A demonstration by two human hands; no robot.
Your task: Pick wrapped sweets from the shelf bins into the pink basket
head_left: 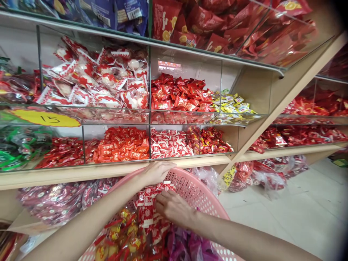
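A pink perforated plastic basket [195, 188] sits below me, filled with bags of sweets. A heap of small red-and-white wrapped candies [148, 214] lies in its middle. My left hand [157, 171] reaches over the basket's far rim with its fingers curled down onto the top of that heap. From the right, my right hand [174, 208] comes in with fingers bent and pressed against the candies. Whether either hand grips any candies is hidden. A bag of yellow and red sweets [119, 235] and a purple bag [185, 246] lie beside the heap.
Clear-fronted bins on wooden shelves [114, 168] hold red, white, orange, yellow and green wrapped candies. A yellow price tag marked 15 [46, 117] is stuck on the left. Bulk bags of sweets [258, 174] lie under the bottom shelf. White tiled floor [299, 210] opens to the right.
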